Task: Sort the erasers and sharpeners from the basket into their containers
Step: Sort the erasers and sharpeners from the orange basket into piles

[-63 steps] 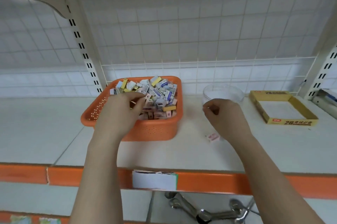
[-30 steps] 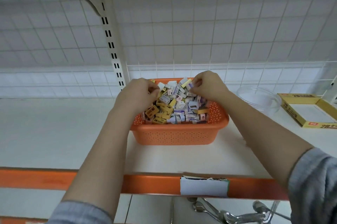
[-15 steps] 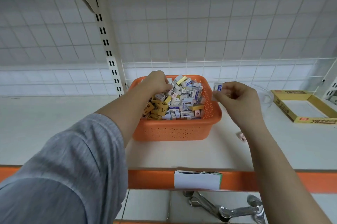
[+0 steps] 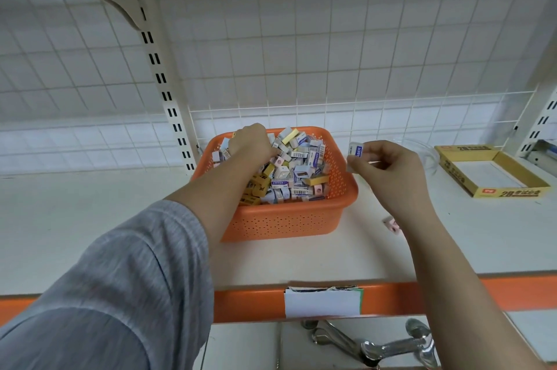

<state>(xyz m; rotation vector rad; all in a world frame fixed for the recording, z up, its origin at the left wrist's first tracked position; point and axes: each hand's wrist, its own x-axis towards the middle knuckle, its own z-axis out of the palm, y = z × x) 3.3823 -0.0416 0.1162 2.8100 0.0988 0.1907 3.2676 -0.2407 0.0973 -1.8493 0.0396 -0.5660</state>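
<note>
An orange basket (image 4: 286,223) on the white shelf holds a heap of small erasers and sharpeners (image 4: 298,170). My left hand (image 4: 251,143) reaches into the back left of the heap, fingers curled down among the pieces; what it holds is hidden. My right hand (image 4: 388,170) hovers just right of the basket and pinches a white eraser with a blue label (image 4: 355,150) between thumb and fingers. A clear round bowl (image 4: 422,148) sits behind that hand. Further right lies a yellow cardboard box (image 4: 494,188), open on top.
A small pink piece (image 4: 391,224) lies on the shelf (image 4: 90,219) beside my right wrist. A wire grid backs the shelf. The orange front edge carries a white label (image 4: 322,301). Metal tongs (image 4: 370,345) lie on the lower shelf.
My right hand left the basket with a white eraser and moved right of it. My left hand pushed deeper into the back left of the heap.
</note>
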